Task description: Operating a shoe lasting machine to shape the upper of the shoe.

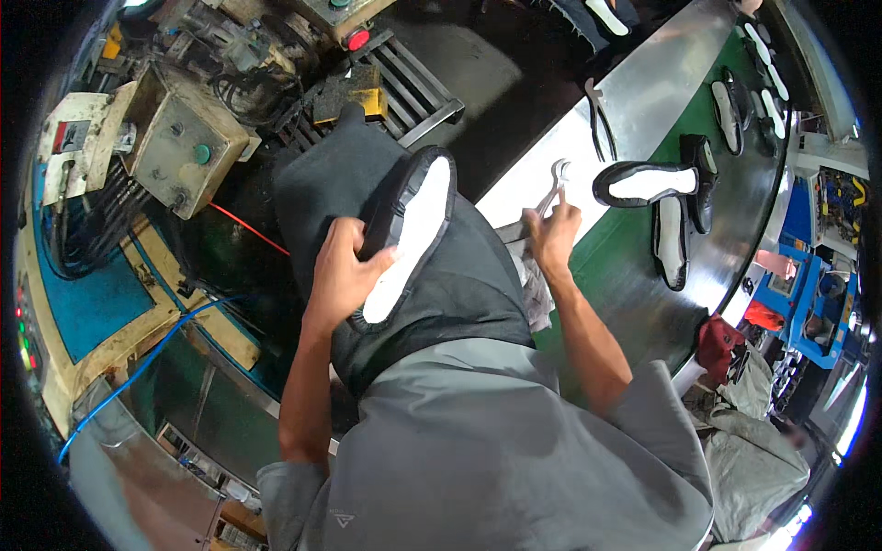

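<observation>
My left hand (342, 275) is closed around a black shoe (448, 188), held bottom up over my lap, its long white underside (418, 230) facing me. The thumb presses on that white surface. Over the metal worktop to the right, my right hand (555, 237) is closed on a metal hand tool that looks like pincers (559, 171); its curved head sticks out beyond the fingers, and part of the handle is hidden. Farther off on the worktop lies a second pair of pincers (600, 124). A black shoe with a white bottom (648, 184) lies to the right of my right hand.
More black shoes (671, 241) sit along the green conveyor belt (606, 262) on the right, several at its far end. A crumpled cloth (536, 294) is beside my right thigh. At left stands a machine with a control box (188, 147) and a blue hose (138, 372).
</observation>
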Demonstrator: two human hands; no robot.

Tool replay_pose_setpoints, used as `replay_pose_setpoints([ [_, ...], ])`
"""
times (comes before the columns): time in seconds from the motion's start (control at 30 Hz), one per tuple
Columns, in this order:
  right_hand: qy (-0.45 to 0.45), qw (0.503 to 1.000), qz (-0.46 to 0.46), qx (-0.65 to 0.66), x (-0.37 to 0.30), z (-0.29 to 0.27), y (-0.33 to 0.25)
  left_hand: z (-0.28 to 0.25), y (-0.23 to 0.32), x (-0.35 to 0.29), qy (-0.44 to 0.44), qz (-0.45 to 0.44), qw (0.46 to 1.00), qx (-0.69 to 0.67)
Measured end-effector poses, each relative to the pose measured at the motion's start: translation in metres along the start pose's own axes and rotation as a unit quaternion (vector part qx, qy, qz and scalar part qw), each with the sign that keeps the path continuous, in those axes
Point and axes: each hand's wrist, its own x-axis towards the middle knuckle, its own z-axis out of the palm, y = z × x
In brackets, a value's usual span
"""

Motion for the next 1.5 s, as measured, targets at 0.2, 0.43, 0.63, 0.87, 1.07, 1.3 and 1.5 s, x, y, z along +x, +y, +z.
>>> replay_pose_setpoints([
  [0.2,0.031,0.997,0.065,-0.038,-0.001,-0.003,0.021,0.004,0.010,0.042,-0.044,-0.010,0.999,0.013],
  [0.43,-0.064,0.997,0.043,-0.009,0.029,-0.008,0.011,0.023,0.031,0.025,-0.019,0.031,0.999,0.025],
  [0.63,-0.311,0.714,0.286,0.558,0.041,-0.087,-0.031,0.021,0.026,0.024,-0.016,0.019,0.999,0.037],
  [0.87,-0.557,0.783,-0.026,0.275,0.039,-0.148,-0.151,0.020,0.019,0.031,-0.039,0.003,0.999,0.007],
  [1.07,-0.609,0.752,-0.007,0.252,0.041,-0.143,-0.174,0.022,0.017,0.028,-0.030,0.031,0.999,0.003],
  [1.3,-0.302,0.884,-0.278,0.223,0.004,-0.090,-0.154,0.021,0.008,0.030,-0.037,0.033,0.998,-0.031],
  [1.5,-0.319,0.899,-0.225,0.197,-0.011,-0.086,-0.146,0.020,0.007,0.030,-0.054,0.036,0.998,-0.016],
])
